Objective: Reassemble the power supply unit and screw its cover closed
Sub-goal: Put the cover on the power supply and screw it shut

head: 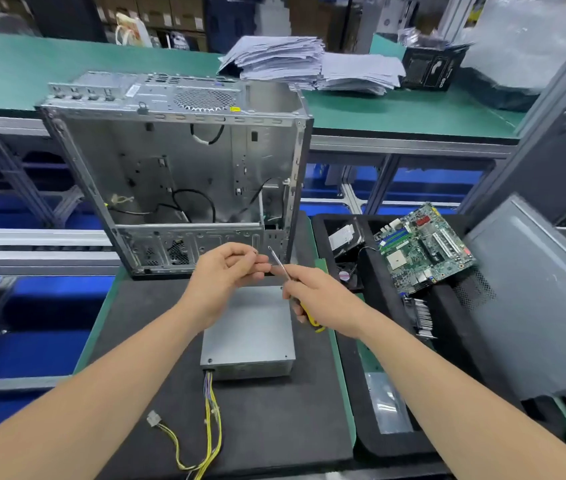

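While the power supply unit [250,336] lies flat on the black-matted surface [274,427] just below my wrists, I bring both hands together above its far end to ready the driver. My right hand [321,301] grips the yellow-handled screwdriver [279,264], whose shaft slants up and away to the left, with the tip above my left fingertips. My left hand [226,271] has its fingers curled in beside the shaft. Whether they pinch a screw I cannot tell, as anything there is too small to see. The step, as I judge it, is seating a screw on the tip before driving it into the cover [240,317]. To do it well I should set the screw square on the tip and steady the shaft with my left fingers until it reaches the hole. I should start it upright and turn gently first so the thread does not cross, and press straight down so the tip does not slip across the metal. The unit's long axis runs away from me toward the open computer case [177,161], with the cover facing up. Its cable bundle [210,410] leaves the near end and trails toward me. Dark spots mark the cover's near corners, but I cannot tell if they are screws or bare holes. A motherboard [423,247] rests in the tray to my right.
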The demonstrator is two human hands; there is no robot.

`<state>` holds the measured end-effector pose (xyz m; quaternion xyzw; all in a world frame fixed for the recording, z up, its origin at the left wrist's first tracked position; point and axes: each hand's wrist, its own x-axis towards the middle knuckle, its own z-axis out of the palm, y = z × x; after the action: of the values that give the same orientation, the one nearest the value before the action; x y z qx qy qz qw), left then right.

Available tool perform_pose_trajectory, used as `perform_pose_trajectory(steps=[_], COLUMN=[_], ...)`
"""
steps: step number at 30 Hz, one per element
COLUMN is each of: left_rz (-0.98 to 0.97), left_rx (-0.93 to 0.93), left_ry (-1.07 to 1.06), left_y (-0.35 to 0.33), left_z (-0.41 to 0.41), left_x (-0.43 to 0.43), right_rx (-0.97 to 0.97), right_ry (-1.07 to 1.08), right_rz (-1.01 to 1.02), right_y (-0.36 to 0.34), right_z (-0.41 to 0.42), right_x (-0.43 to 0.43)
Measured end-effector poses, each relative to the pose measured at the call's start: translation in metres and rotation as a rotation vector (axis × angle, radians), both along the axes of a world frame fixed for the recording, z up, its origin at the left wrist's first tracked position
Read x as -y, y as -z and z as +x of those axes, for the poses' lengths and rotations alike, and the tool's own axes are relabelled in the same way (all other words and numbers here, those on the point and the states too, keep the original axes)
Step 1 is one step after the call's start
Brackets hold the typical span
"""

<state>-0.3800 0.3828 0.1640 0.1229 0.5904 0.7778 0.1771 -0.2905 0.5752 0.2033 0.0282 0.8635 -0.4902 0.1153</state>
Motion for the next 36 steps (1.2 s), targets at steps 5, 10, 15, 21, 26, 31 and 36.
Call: perform_pose_trajectory(steps=[5, 10, 15, 21, 26, 31, 36], left_rz=[0.096, 0.050, -0.080, -0.276, -0.511, -0.507, -0.158], left_rx=[0.078, 0.007, -0.129, -0.250, -0.362, -0.303, 0.096], left_ry=[0.046, 0.089, 0.135, 0.147, 0.131, 0.018, -0.099], left_y=[0.002, 0.007, 0.007, 0.009, 0.017, 0.028, 0.032], left_z=[-0.001, -0.003, -0.007, -0.004, 0.013, 0.036, 0.059], left_x=[0.012, 0.016, 0.015, 0.013, 0.004, -0.003, -0.009], right_rx=[-0.146, -0.168, -0.189, -0.254, -0.245, -0.348, -0.351], right_ry=[-0.101, -0.151, -0.143, 0.235, 0.258, 0.230, 0.215], right_rz=[0.271, 0.385, 0.446, 0.071, -0.035, -0.008, -0.099], right_y=[-0.008, -0.009, -0.013, -0.022, -0.035, -0.043, -0.040], right_z=[0.003, 0.005, 0.014, 0.024, 0.025, 0.028, 0.033], right_x=[0.013, 0.018, 0.012, -0.009, -0.023, -0.031, -0.035])
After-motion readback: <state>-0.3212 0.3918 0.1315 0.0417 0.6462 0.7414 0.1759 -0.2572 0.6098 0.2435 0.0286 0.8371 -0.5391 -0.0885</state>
